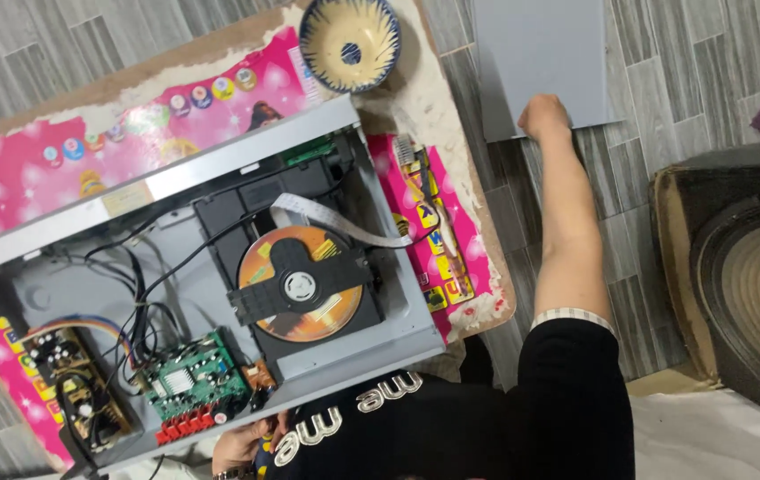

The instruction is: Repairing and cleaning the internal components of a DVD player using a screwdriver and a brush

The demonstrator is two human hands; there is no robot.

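An open disc player [402, 307] lies on a pink patterned board [33, 169]. Inside it sit an orange disc [331, 316] under a black clamp bar, a white ribbon cable [344, 228], a green circuit board [197, 382] and a brown board [77, 391]. My right hand [544, 116] reaches far out, its fingers closed on the edge of a flat grey metal cover [540, 53] that lies on the floor. Only part of my left hand [239, 444] shows, at the player's near edge by the red connectors, behind my black sleeve.
A blue-rimmed cream bowl [349, 43] stands on the board beyond the player. A large dark speaker [744, 284] lies on the floor to the right. Grey wood-pattern tiles [664, 98] surround the board. Black wires run across the chassis.
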